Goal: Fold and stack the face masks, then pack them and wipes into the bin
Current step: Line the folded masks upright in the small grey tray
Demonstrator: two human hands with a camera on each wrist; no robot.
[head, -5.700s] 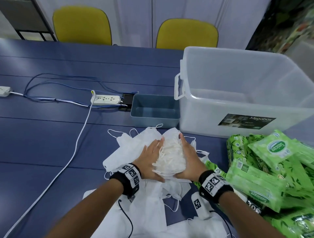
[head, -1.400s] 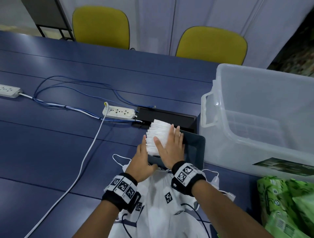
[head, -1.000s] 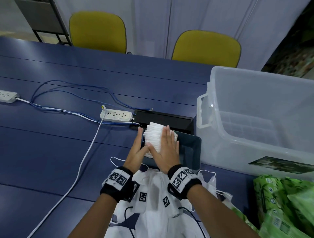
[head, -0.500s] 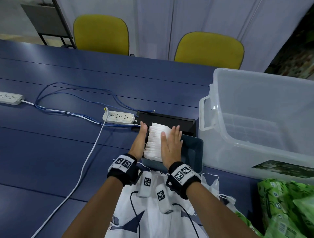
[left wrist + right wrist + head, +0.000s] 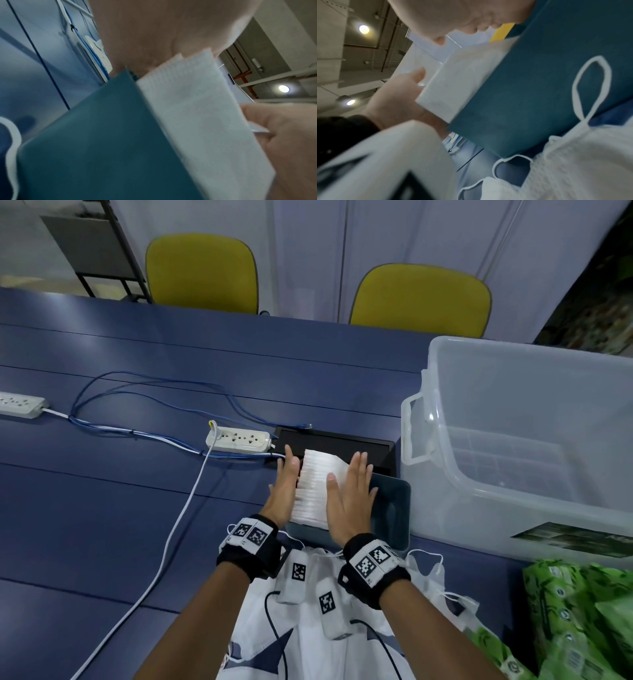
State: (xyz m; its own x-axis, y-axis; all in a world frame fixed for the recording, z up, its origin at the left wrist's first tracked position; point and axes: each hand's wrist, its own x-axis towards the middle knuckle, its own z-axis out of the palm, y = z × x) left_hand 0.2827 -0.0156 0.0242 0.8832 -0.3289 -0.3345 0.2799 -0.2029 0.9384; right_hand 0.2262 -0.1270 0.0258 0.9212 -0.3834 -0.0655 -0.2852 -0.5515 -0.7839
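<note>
A stack of folded white face masks [image 5: 313, 484] stands on edge in the left end of a small teal bin [image 5: 390, 515]. My left hand [image 5: 286, 489] lies flat against the stack's left side, fingers straight. On the stack's right face my right hand [image 5: 349, 496] presses with straight, spread fingers. In the left wrist view the mask stack [image 5: 197, 115] rises above the teal bin wall [image 5: 102, 148]. The right wrist view shows the same stack [image 5: 462, 81] between both palms. Green wipes packs [image 5: 575, 611] lie at the lower right.
A large clear plastic bin [image 5: 513, 440] stands right of the teal bin. Loose unfolded masks [image 5: 308, 628] lie under my wrists. A white power strip [image 5: 238, 440], blue and white cables [image 5: 154, 392] and a black box [image 5: 335, 440] sit behind. Two yellow chairs [image 5: 202, 272] stand beyond the table.
The stack went from the mask pile into the teal bin. Over the last second both hands slid forward along its sides, squaring it; since half a second ago almost nothing moved.
</note>
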